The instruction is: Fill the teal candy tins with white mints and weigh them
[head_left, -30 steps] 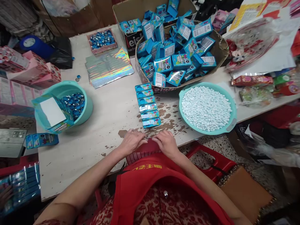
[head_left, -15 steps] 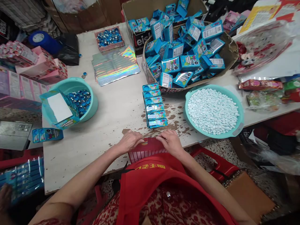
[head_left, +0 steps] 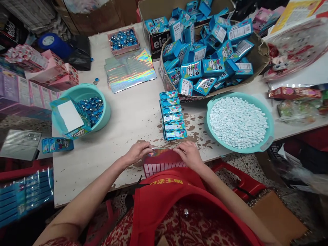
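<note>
My left hand and my right hand pinch the upper corners of a shiny reflective sheet at the table's near edge. The sheet mirrors red, with a rainbow gleam near its left corner and pale lines across its lower part. Just beyond it stands a row of blue candy boxes, packed side by side, with round recesses visible on several tops. More iridescent sheets lie flat farther back on the table.
A turquoise basin of pale candies stands right, before a carton of blue boxes. At left, a turquoise tub holds small blue-and-silver round pieces and a folded box. A small tray holds similar pieces. Pink boxes are stacked far left.
The sheet has tilted, and a rainbow gleam now shows at its upper left. My hands have spread slightly apart. Another person's hand at lower left has left the view, which shifted a little.
</note>
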A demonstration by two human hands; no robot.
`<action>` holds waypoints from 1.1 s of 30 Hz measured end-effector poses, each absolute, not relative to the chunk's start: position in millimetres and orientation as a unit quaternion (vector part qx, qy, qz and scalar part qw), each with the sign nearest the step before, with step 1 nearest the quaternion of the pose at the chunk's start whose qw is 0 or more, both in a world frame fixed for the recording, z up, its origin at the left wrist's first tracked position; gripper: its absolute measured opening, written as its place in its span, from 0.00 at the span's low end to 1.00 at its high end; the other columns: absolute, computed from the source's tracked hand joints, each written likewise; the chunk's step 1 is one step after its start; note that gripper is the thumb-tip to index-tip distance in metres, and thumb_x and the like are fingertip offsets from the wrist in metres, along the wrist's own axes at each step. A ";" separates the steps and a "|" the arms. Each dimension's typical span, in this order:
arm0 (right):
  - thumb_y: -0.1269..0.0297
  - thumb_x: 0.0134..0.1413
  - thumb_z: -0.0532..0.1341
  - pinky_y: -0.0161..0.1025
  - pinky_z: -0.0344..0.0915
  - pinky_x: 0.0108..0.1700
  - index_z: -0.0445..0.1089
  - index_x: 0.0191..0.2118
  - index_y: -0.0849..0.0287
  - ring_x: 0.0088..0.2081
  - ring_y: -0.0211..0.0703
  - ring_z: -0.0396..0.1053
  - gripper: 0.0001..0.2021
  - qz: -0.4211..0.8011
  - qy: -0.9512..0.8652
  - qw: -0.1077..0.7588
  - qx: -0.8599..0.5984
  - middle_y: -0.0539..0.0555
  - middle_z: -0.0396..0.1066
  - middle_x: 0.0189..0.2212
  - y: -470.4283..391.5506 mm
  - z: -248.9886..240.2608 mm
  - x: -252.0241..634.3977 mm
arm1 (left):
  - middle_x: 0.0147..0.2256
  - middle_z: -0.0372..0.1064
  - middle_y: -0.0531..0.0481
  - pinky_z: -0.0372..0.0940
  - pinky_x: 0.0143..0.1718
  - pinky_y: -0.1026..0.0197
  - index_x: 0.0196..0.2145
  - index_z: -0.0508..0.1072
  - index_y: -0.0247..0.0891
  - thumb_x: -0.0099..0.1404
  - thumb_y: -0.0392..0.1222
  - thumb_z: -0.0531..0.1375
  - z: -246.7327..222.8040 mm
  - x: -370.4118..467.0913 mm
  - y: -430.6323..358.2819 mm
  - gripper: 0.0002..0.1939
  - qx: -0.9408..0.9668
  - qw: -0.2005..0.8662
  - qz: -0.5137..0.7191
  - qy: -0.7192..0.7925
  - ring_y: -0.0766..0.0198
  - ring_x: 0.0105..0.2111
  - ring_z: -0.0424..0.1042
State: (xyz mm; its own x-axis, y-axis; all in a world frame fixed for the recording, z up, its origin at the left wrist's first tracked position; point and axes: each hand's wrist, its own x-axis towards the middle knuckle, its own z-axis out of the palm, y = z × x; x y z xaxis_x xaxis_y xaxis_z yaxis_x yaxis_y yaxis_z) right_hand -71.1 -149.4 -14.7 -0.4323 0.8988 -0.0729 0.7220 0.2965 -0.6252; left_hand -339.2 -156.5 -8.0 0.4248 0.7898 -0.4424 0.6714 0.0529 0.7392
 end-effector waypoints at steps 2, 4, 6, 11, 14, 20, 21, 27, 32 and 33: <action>0.55 0.62 0.53 0.40 0.53 0.41 0.70 0.28 0.55 0.34 0.43 0.64 0.16 0.299 -0.795 0.149 -0.507 0.51 0.73 0.28 -149.4 -15.1 -71.2 | 0.26 0.65 0.51 0.57 0.29 0.65 0.26 0.67 0.37 0.66 0.51 0.49 -7.9 -340.6 -157.9 0.19 0.673 0.508 0.050 0.535 0.65 0.28 0.63; 0.55 0.61 0.53 0.40 0.53 0.40 0.70 0.28 0.55 0.34 0.43 0.64 0.15 0.300 -0.794 0.151 -0.507 0.51 0.72 0.28 -149.5 -15.9 -71.0 | 0.26 0.65 0.51 0.58 0.30 0.65 0.29 0.69 0.36 0.66 0.51 0.48 -6.4 -342.5 -158.7 0.18 0.651 0.538 0.058 0.532 0.65 0.28 0.64; 0.56 0.61 0.53 0.40 0.53 0.40 0.70 0.28 0.55 0.34 0.43 0.64 0.15 0.306 -0.790 0.150 -0.510 0.51 0.72 0.27 -149.4 -17.0 -70.6 | 0.31 0.68 0.49 0.61 0.33 0.64 0.38 0.70 0.36 0.66 0.50 0.50 -4.2 -343.8 -159.0 0.16 0.627 0.560 0.107 0.532 0.64 0.32 0.66; 0.56 0.61 0.54 0.40 0.53 0.40 0.70 0.28 0.56 0.34 0.43 0.64 0.15 0.316 -0.785 0.148 -0.512 0.50 0.72 0.27 -147.6 -18.0 -70.1 | 0.35 0.71 0.47 0.62 0.40 0.60 0.37 0.74 0.37 0.61 0.48 0.56 -2.2 -343.5 -159.4 0.13 0.647 0.523 0.146 0.536 0.61 0.37 0.68; 0.55 0.61 0.53 0.40 0.53 0.40 0.71 0.28 0.55 0.34 0.43 0.65 0.15 0.315 -0.788 0.151 -0.508 0.51 0.73 0.28 -147.1 -17.7 -70.0 | 0.35 0.71 0.46 0.62 0.38 0.61 0.37 0.75 0.37 0.62 0.49 0.55 -3.5 -344.9 -160.4 0.15 0.637 0.531 0.117 0.546 0.60 0.37 0.68; 0.52 0.62 0.51 0.40 0.54 0.40 0.71 0.28 0.54 0.34 0.44 0.65 0.18 0.307 -0.790 0.160 -0.506 0.52 0.73 0.27 -148.9 -18.8 -69.8 | 0.26 0.65 0.50 0.57 0.29 0.64 0.28 0.71 0.36 0.64 0.55 0.50 -3.3 -350.6 -163.0 0.21 0.632 0.564 0.047 0.529 0.65 0.28 0.63; 0.52 0.62 0.51 0.40 0.54 0.40 0.71 0.28 0.54 0.34 0.44 0.65 0.18 0.307 -0.788 0.163 -0.507 0.51 0.73 0.27 -149.3 -19.2 -70.0 | 0.25 0.64 0.51 0.56 0.28 0.64 0.26 0.69 0.36 0.64 0.56 0.49 -2.9 -350.7 -163.7 0.22 0.637 0.551 0.045 0.537 0.65 0.26 0.62; 0.54 0.61 0.53 0.41 0.54 0.42 0.71 0.29 0.55 0.34 0.44 0.65 0.16 0.321 -0.787 0.171 -0.497 0.52 0.73 0.28 -148.1 -22.7 -70.1 | 0.20 0.61 0.52 0.53 0.26 0.64 0.19 0.66 0.37 0.63 0.58 0.48 -4.1 -353.4 -176.9 0.25 0.642 0.444 0.004 0.625 0.65 0.23 0.61; 0.56 0.60 0.54 0.39 0.55 0.39 0.70 0.28 0.55 0.34 0.43 0.66 0.14 0.354 -0.777 0.165 -0.494 0.51 0.73 0.28 -142.4 -27.6 -64.3 | 0.22 0.66 0.50 0.58 0.30 0.62 0.21 0.68 0.38 0.63 0.57 0.47 -8.2 -368.4 -198.7 0.24 0.579 0.376 0.053 0.721 0.62 0.26 0.65; 0.56 0.60 0.55 0.39 0.55 0.38 0.70 0.27 0.56 0.33 0.42 0.67 0.14 0.361 -0.778 0.162 -0.488 0.51 0.73 0.28 -141.5 -28.0 -63.6 | 0.26 0.68 0.50 0.60 0.32 0.61 0.25 0.70 0.38 0.63 0.56 0.47 -8.3 -368.9 -202.7 0.22 0.570 0.375 0.088 0.726 0.62 0.29 0.67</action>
